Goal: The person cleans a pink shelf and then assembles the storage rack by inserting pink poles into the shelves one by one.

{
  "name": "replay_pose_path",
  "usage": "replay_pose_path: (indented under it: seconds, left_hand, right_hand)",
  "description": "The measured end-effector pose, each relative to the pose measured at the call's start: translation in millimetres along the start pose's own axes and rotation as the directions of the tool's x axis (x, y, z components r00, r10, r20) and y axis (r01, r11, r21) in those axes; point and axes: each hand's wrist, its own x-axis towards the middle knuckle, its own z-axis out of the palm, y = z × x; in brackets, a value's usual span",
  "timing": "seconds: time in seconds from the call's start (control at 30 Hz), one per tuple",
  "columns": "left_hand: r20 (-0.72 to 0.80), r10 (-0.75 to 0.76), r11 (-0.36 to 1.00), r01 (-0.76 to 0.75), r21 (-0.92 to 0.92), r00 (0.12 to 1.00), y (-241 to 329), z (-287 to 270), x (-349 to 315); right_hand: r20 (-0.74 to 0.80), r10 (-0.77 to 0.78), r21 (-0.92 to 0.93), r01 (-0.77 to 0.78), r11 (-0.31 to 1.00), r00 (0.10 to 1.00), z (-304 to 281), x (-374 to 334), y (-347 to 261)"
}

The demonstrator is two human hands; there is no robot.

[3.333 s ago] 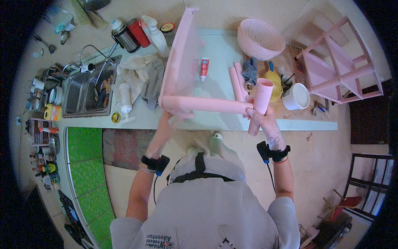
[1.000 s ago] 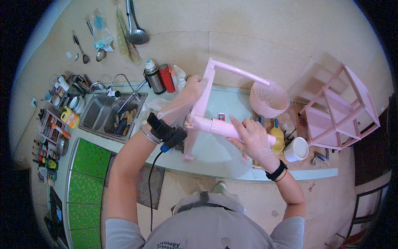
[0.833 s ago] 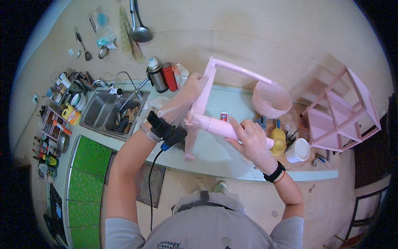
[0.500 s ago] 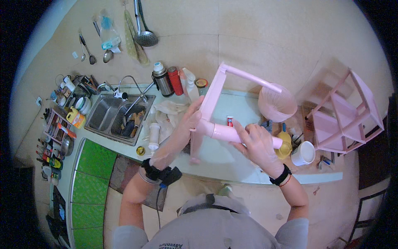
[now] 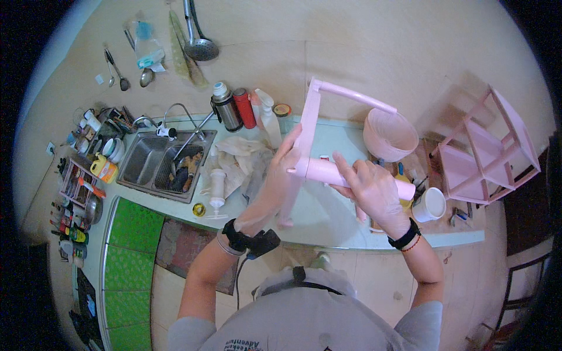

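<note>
A pink plastic frame piece [image 5: 308, 126] is held up above the counter, its flat bar upright with a thin rod running right from the top. My left hand [image 5: 285, 159], in a thin see-through glove, is closed around the bar near its joint with a thick pink tube [image 5: 322, 171]. My right hand [image 5: 374, 188], also gloved, grips that tube toward its right end, index finger stretched along it. The tube meets the bar at the joint; how far it goes in is hidden. Another pink leg hangs below the joint, partly behind my left hand and forearm.
A pink ribbed bowl [image 5: 389, 137], a pink shelf rack [image 5: 477, 167] and a white tub [image 5: 429, 205] stand at right. Left are a white cylinder with a T-shaped handle [image 5: 217, 186], crumpled plastic [image 5: 237, 164], a steel thermos [image 5: 227, 108], a red flask [image 5: 244, 109] and a sink [image 5: 140, 161].
The thick tube and my right hand have shifted a little to the right. The bar stands more upright. Both hands keep their hold, and the whole view has tilted slightly.
</note>
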Motion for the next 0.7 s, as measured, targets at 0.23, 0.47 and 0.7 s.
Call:
replay_pose_path:
  seconds: [0.23,0.47,0.7]
  left_hand:
    - [0.012,0.072,0.983,-0.069,-0.170,0.997,-2,13,6]
    - [0.106,0.108,0.951,-0.072,-0.300,0.988,-5,25,2]
    - [-0.053,0.196,0.947,-0.174,0.270,0.979,-102,3,-56]
  right_hand:
    - [-0.038,-0.020,-0.042,0.019,0.999,0.999,1,1,6]
    - [0.000,-0.018,0.013,0.018,1.000,1.000,-2,-7,23]
    - [-0.031,-0.056,0.068,0.058,0.996,0.998,1,2,32]
